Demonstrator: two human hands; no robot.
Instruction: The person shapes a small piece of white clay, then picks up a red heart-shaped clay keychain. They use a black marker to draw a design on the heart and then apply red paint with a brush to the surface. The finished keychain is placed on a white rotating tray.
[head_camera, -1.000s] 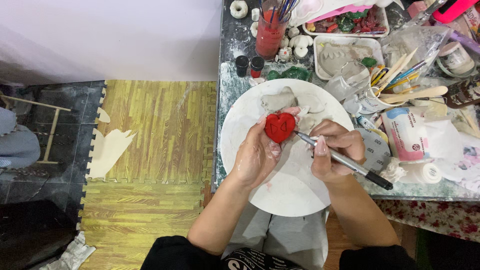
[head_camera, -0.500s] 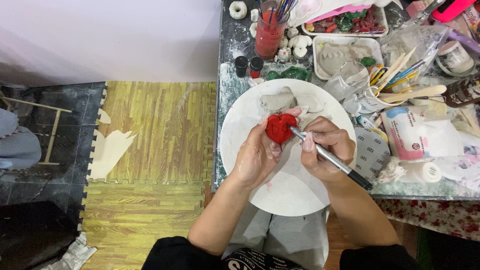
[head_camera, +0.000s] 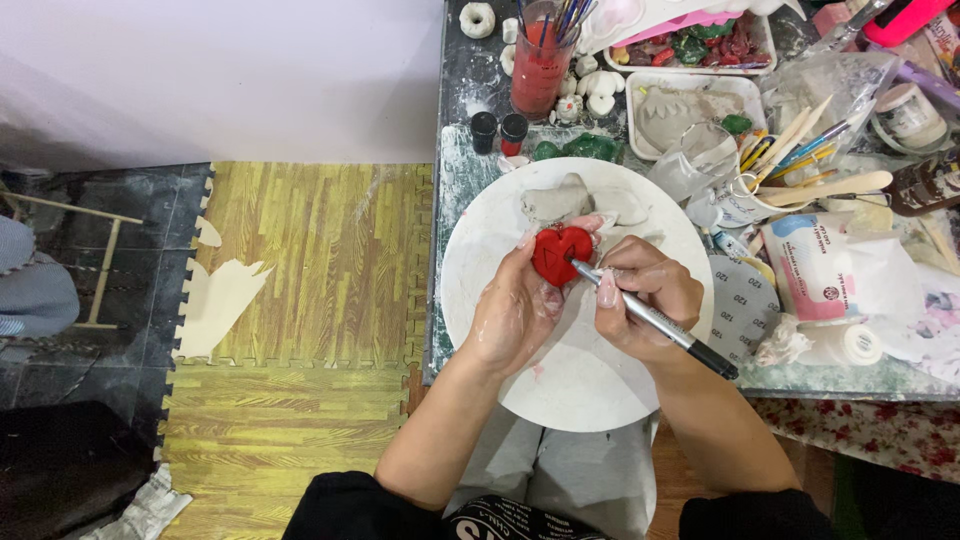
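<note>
— Where is the small red heart-shaped clay piece (head_camera: 560, 255) right now?

— Up in the left hand (head_camera: 517, 310), above the round white work board (head_camera: 590, 390). The fingertips curl round its left and lower edges, with one long-nailed finger along its upper left side and the thumb underneath, so the heart sits propped at the tips of the fingers and not down in the palm. The fingers are closed on it.

— And the other hand?

— The right hand (head_camera: 643, 300) is pinched together on a slim silver pen-like tool with a black end (head_camera: 655, 320). The tool runs up and left from the black end, and its tip meets the right lobe of the heart, just beside the left fingertips.

— What lies close by?

— Pale grey clay lumps (head_camera: 585, 203) rest on the board just beyond the heart, touching or nearly touching the fingertips; I cannot tell which. Farther back stands a glass of red water with brushes (head_camera: 540, 60), and to the right a white mug of wooden tools (head_camera: 745, 195) and a white tray with a grey clay shape (head_camera: 690, 110).
</note>
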